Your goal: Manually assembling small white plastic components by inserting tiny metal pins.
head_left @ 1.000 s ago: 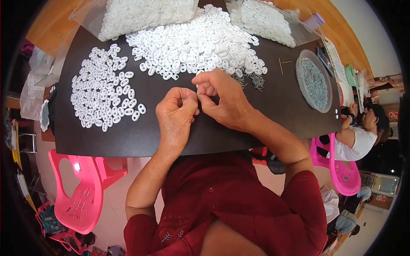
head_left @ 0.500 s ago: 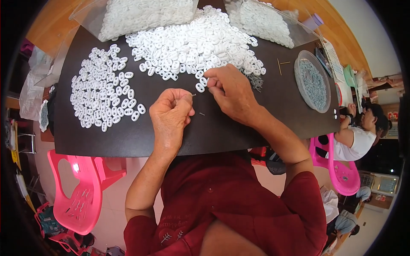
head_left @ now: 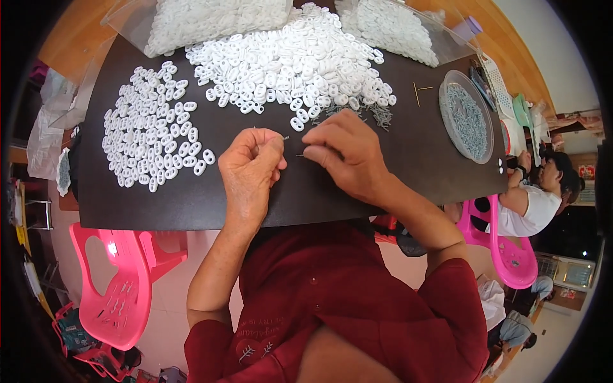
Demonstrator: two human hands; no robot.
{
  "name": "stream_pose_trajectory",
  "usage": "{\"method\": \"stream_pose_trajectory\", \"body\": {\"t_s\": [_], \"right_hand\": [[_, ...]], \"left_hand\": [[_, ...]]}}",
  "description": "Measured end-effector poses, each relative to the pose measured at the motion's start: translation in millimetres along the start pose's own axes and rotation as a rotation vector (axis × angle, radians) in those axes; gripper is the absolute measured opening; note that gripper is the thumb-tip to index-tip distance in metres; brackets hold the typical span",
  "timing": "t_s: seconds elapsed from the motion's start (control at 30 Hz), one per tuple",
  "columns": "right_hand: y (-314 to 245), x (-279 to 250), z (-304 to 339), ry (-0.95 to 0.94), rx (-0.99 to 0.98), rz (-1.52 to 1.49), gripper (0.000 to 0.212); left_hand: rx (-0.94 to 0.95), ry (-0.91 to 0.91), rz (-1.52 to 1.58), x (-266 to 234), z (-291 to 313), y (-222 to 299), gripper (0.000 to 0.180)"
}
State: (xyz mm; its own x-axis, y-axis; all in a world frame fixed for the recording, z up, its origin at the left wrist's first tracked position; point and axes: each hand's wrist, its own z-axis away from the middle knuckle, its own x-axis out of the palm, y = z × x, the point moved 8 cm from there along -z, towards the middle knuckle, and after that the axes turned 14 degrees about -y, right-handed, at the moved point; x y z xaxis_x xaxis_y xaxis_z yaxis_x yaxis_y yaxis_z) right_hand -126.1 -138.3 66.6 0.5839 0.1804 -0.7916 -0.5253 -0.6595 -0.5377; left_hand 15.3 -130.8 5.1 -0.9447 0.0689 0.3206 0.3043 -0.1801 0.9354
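Observation:
My left hand [head_left: 250, 167] is closed in a pinch, thumb against curled fingers. From its fingertips a small grey screw [head_left: 286, 138] sticks out toward the right. Facing it, my right hand [head_left: 348, 155] is bent over the table with a gap between thumb and forefinger. Another small screw [head_left: 299, 155] shows at the tip of the right thumb; whether they touch I cannot tell. Just beyond the hands lie loose white oval two-holed plastic pieces [head_left: 296, 124], at the near edge of a large heap of them [head_left: 287, 67]. Partly behind my right hand is a little pile of grey screws [head_left: 382, 117].
Spread on the left of the dark table [head_left: 172, 207] are many more white pieces [head_left: 150, 127]. A round clear tub of screws [head_left: 445, 121] stands at the right. Full clear bags [head_left: 217, 25] sit at the back. Beyond the right edge a person [head_left: 530, 204] sits near a pink chair [head_left: 516, 262].
My right hand has come back from the white pieces toward me, and its thumb and forefinger have parted. My left hand keeps its pinch on the screw. The view has shifted slightly.

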Motion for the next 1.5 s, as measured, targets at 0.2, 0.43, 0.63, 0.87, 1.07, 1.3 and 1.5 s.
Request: {"method": "stream_pose_trajectory", "body": {"t_s": [0.2, 0.43, 0.63, 0.87, 1.07, 1.3, 1.5], "right_hand": [[-3, 3, -11, 0.063, -0.015, -0.248, 0.015], [-13, 1, -13, 0.068, -0.025, -0.142, 0.016], [-2, 2, -11, 0.097, 0.048, -0.267, 0.016], [4, 13, -12, 0.012, 0.128, -0.422, 0.015], [8, 20, -13, -0.03, 0.309, -0.608, 0.012], [11, 27, -15, -0.077, 0.338, -0.696, 0.019], [7, 27, -18, -0.085, 0.309, -0.663, 0.021]], "left_hand": [[-0.029, -0.097, -0.012, 8, 6, 1, 0.009], [0.006, -0.177, 0.039, 7, 6, 2, 0.011], [0.122, -0.207, 0.04, 6, 8, 8, 0.012], [0.17, -0.192, 0.022, -1, 9, 9, 0.014], [0.159, -0.12, -0.007, -7, 11, 9, 0.015], [0.114, -0.116, 0.007, -10, 10, 5, 0.013], [0.121, -0.138, -0.049, -8, 12, 6, 0.011]]}}
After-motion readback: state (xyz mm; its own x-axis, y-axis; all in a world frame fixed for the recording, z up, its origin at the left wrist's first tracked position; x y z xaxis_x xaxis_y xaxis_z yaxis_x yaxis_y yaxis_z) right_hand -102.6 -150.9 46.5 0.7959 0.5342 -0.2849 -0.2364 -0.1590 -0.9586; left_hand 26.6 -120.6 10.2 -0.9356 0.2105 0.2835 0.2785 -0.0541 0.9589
